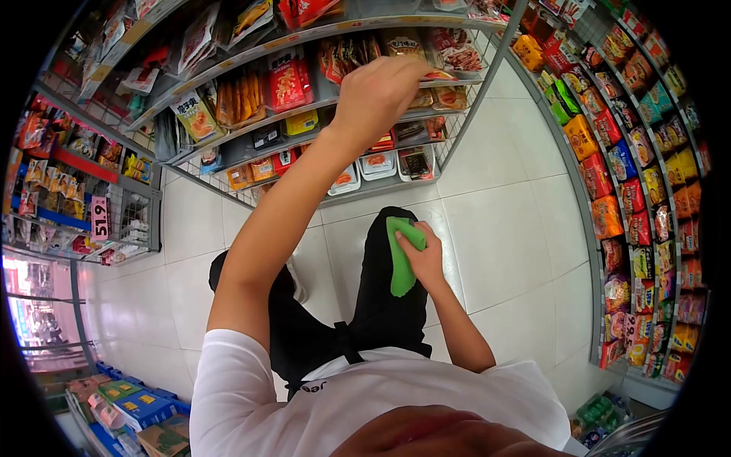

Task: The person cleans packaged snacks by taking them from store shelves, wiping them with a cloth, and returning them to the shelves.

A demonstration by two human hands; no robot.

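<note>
My left hand [381, 87] reaches up to the front edge of a middle shelf, its fingers bent and closed on a small red packet [440, 75] at the shelf's right end. The fingertips are partly hidden behind the hand. Packaged snacks stand around it, among them a red pouch [289, 79] to its left. Low down, my right hand [423, 255] rests by my knee, with its fingers wrapped round a green cloth [401, 266] that hangs over the black trouser leg.
The wire-sided shelf rack [464, 126] holds white trays [377, 164] on its lowest level. A curved rack of bright packets [607, 217] runs along the right. At left is another rack with a price sign [100, 218]; boxes [145, 409] lie at lower left. Pale tiles cover the floor.
</note>
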